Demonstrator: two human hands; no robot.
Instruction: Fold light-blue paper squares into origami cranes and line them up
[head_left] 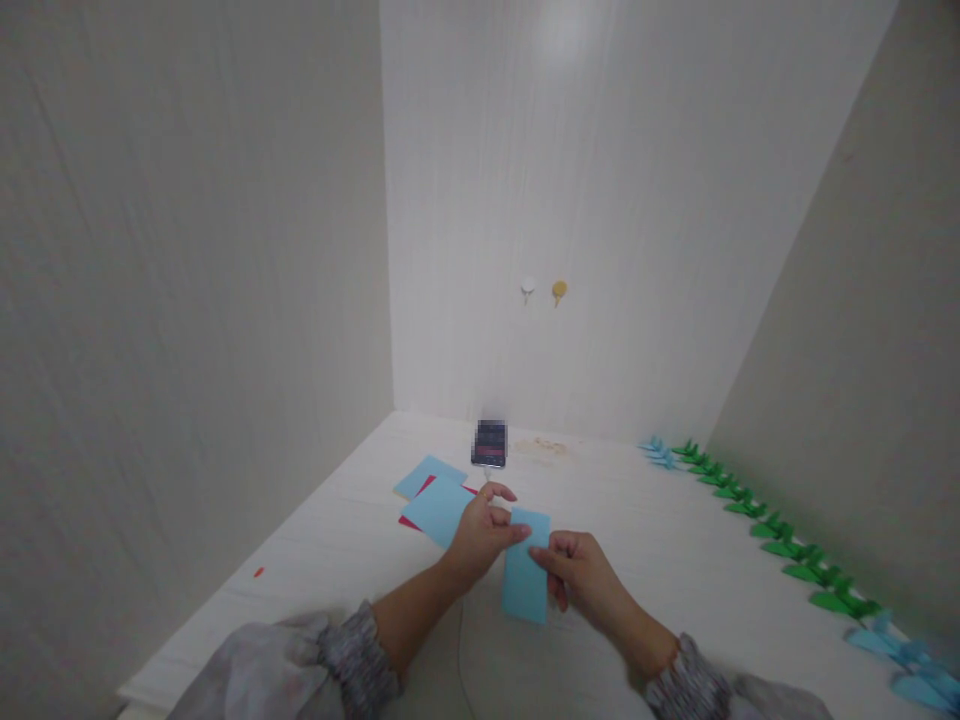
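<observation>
A narrow, upright rectangle of light blue paper is held up between both hands, above the white table. My left hand pinches it near the upper left edge, with the thumb across its face and a ring on one finger. My right hand grips its right edge, thumb in front and the other fingers behind or beside it. Left of my left hand lie blue sheets on top of red paper, with another blue stack just behind.
A phone stands near the back wall with a white cable running toward me. Folded green paper birds and blue ones line the right side. A small red scrap lies at left. Two hooks are on the wall.
</observation>
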